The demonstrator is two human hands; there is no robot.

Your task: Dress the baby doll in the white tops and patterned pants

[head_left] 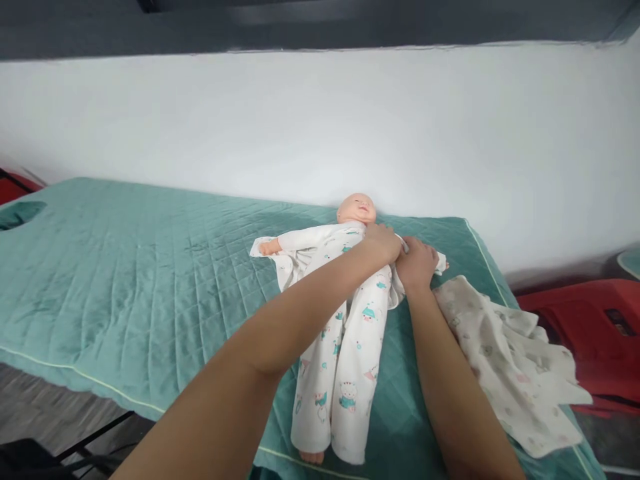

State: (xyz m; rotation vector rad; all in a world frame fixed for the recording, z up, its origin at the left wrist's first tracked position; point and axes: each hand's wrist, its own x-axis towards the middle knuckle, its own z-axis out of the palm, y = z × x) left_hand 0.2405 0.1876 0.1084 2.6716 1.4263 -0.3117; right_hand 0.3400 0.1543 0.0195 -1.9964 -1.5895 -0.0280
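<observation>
Doll (367,310) on the mat (210,280)'s right half could slide askew if our left hand (383,241) and right hand (419,261), close together by its sleeve (441,263), tug unevenly, though we cannot tell whether they pinch it.

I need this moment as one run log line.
clothed doll: face up on green cover | left hand: at doll's chest | right hand: beside left | printed cloth: right of doll
</observation>
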